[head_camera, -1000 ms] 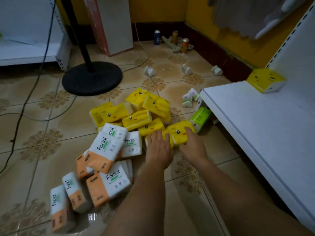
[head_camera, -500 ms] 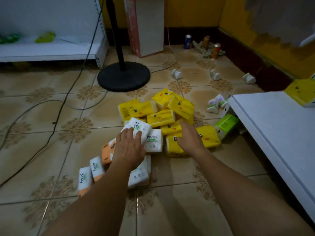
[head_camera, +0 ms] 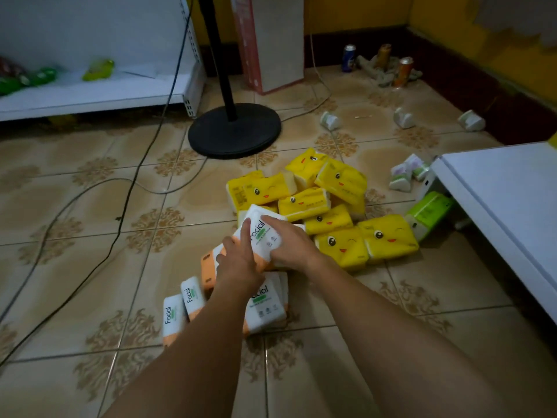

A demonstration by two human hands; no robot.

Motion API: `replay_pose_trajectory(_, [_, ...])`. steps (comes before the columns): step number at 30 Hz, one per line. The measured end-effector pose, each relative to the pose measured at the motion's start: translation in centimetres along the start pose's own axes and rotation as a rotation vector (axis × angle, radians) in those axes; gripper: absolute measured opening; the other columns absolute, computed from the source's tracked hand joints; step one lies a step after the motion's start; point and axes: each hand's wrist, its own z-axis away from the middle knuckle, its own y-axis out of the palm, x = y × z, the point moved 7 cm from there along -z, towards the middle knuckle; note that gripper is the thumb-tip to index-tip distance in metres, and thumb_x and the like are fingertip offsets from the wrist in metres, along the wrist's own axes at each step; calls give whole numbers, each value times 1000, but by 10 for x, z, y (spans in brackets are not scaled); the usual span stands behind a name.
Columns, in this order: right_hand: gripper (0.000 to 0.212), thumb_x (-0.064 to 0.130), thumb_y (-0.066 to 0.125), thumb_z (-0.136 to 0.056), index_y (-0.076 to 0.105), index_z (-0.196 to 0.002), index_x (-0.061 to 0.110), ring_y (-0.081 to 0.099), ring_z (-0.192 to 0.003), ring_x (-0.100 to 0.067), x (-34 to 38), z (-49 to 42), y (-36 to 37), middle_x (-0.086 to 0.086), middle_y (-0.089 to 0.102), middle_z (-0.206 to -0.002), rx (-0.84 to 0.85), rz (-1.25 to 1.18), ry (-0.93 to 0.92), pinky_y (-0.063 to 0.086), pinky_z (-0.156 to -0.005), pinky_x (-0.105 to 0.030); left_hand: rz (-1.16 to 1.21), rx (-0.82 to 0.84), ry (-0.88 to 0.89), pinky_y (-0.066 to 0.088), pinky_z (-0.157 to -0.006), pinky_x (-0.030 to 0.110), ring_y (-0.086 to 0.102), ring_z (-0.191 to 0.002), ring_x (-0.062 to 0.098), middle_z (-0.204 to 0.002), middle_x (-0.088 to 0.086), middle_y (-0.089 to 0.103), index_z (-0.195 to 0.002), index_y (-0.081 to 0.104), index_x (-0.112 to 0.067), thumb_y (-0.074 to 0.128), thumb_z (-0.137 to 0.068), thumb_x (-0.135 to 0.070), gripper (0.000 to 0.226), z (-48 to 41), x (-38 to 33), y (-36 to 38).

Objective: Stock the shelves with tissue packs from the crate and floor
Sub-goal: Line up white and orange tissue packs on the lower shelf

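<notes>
Head view: both hands on one white-and-orange Facial pack (head_camera: 266,241), topmost of the heap on the tiled floor (head_camera: 120,267). Right hand (head_camera: 291,247) grasps its right edge, fingers curled over. Left hand (head_camera: 238,268): index flat along the face, other fingers seemingly curled round the left edge, partly hidden. Yellow packs (head_camera: 340,247) lie just beside it. The white shelf (head_camera: 506,188) stands at right.

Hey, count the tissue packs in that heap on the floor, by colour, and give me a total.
Yellow packs: at least 7
White-orange packs: at least 5
Green pack: 1
Total: at least 13; the heap may hide more.
</notes>
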Motion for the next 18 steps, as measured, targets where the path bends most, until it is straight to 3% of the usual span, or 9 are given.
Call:
replay_pose_trajectory(6, [84, -2, 73, -68, 40, -140, 26, 49, -121, -23, -37, 21, -48, -4, 49, -137, -162, -331, 180, 45, -98, -36, 19, -138, 234, 31, -98, 47, 26, -124, 41, -145, 17, 12, -146, 13, -26, 64, -78, -13, 86, 0, -56, -8])
replay_pose_trajectory(8, [84, -7, 71, -68, 40, -141, 23, 52, -117, -22, -52, 38, -72, -3, 51, -133, -219, -443, 218, 49, -94, -36, 54, -183, 340, 30, -98, 47, 28, -124, 41, -145, 20, 16, -143, 23, -15, 63, -77, -8, 77, -1, -82, -10])
replay_pose_trajectory(11, [82, -7, 67, -71, 38, -141, 24, 54, -112, -21, -78, 77, -115, 2, 51, -121, -346, -419, 283, 51, -86, -33, 125, -159, 561, 39, -95, 49, 39, -117, 45, -136, 27, 32, -132, 40, 1, 62, -74, 3, 62, -1, -132, -3])
replay_pose_trajectory(16, [73, -1, 70, -72, 45, -137, 22, 58, -113, -22, -122, 164, -191, -6, 56, -132, -550, -336, 345, 51, -93, -42, 248, -78, 774, 47, -78, 45, 55, -96, 44, -106, 31, 54, -103, 61, 7, 70, -68, 6, 36, 23, -226, 19])
replay_pose_trajectory(18, [70, 2, 72, -72, 48, -135, 21, 58, -113, -19, -139, 200, -225, -4, 57, -131, -592, -274, 375, 53, -91, -39, 270, -54, 891, 47, -75, 44, 57, -93, 45, -101, 30, 57, -95, 64, 6, 75, -65, 3, 31, 42, -267, 31])
